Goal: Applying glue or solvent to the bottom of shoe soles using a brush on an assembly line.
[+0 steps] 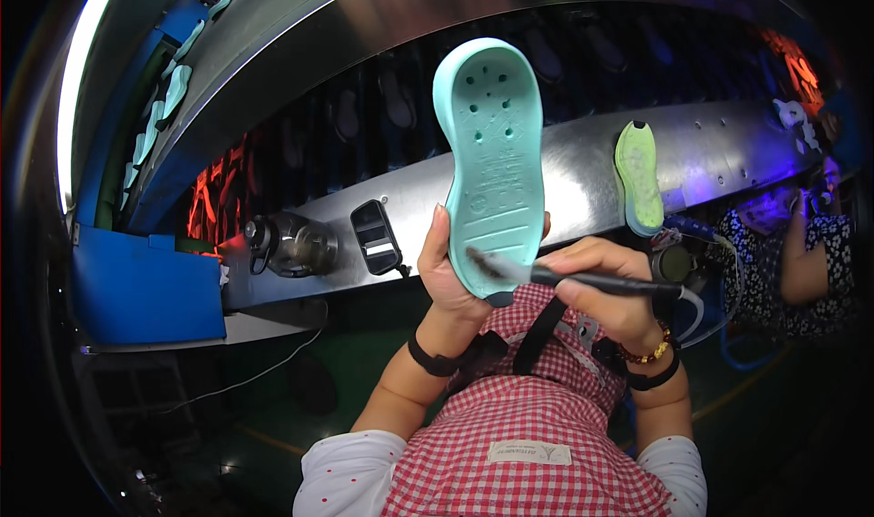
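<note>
A mint-green shoe sole (pixel 494 185) stands tilted up before me, its cupped side with several small holes facing me. My left hand (pixel 448 276) grips its lower end, with the thumb along the left edge and fingertips showing at the right edge. In my right hand (pixel 605 289) is a brush (pixel 596 282) with a black handle and a pale cable or tube at its rear end. The dark bristle tip is at the sole's inner surface near the lower end. A small dark tab (pixel 499 299) shows at the sole's bottom edge.
A yellow-green sole (pixel 640 180) lies on the metal bench (pixel 583 189) to the right. Left of me are a dark jug (pixel 305 244) and a black tray (pixel 373 237). Behind runs a dark conveyor carrying soles. Another person's arm (pixel 806 258) is at far right.
</note>
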Motion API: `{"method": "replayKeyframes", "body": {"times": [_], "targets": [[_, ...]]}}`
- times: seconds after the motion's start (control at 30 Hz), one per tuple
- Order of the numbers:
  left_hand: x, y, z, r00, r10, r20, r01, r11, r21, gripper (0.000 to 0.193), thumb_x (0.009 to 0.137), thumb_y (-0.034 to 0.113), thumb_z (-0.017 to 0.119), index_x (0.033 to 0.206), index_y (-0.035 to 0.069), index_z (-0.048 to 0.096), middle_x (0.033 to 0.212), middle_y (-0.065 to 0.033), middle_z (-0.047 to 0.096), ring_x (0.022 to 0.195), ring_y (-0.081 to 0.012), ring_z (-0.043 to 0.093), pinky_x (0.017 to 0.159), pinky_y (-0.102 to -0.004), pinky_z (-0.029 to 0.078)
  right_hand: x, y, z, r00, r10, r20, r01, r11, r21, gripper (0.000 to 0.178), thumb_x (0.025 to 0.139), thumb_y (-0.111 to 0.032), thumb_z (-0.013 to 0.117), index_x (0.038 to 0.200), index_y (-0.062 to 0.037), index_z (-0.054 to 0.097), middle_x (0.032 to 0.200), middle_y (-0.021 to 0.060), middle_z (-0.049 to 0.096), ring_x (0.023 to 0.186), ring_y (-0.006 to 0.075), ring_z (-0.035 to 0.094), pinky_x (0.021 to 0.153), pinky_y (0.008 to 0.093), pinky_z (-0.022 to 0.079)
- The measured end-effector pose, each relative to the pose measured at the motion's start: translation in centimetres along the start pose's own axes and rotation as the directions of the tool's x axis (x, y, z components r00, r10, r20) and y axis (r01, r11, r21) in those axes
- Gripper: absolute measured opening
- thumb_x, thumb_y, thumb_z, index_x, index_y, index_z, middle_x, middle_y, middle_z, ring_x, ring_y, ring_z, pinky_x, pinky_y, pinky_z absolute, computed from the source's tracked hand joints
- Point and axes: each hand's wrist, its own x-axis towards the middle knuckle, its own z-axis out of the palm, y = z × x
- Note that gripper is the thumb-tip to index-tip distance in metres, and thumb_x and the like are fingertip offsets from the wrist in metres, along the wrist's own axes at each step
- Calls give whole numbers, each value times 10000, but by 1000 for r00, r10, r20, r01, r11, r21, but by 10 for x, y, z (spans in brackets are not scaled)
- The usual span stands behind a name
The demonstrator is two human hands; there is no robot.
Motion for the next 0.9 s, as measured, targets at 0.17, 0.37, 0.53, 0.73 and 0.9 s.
{"method": "replayKeyframes", "body": {"times": [0.17,0.37,0.53,0.73,0.9], "targets": [[0,3,2,999,3,-39,-1,999,53,581,859,487,342,1279,89,395,1227,-164,470,1086,-337,485,942,-549,333,3,-14,-2,990,142,-14,-141,988,53,197,716,37,624,912,23,630,895,131,639,817,163,617,705,251,489],[6,5,4,998,-34,-58,40,992,118,609,836,405,431,1283,4,325,1166,-226,485,1001,-354,541,857,-457,454,9,-13,-6,982,-54,182,69,995,-79,217,709,37,635,925,17,632,911,134,641,834,162,618,727,250,493],[9,11,6,997,-17,-73,35,966,255,649,806,385,472,1314,38,268,1180,-220,461,990,-350,546,869,-469,455,20,-17,-18,977,-76,201,110,981,-162,212,696,33,647,907,11,638,925,146,640,851,197,628,745,276,497],[12,17,-3,998,-46,38,38,981,192,611,856,439,372,1277,-4,359,1215,-244,453,1050,-403,507,897,-552,396,18,-16,-14,963,-102,250,150,972,-179,194,681,9,672,872,8,641,883,139,650,841,212,636,745,285,505],[12,25,1,936,-337,-102,344,937,55,534,865,290,433,1304,8,321,1212,-223,462,1057,-334,524,918,-468,422,14,-27,-16,872,-130,472,224,963,-149,172,681,-18,687,848,-9,643,885,123,652,825,238,638,730,309,513]]}}
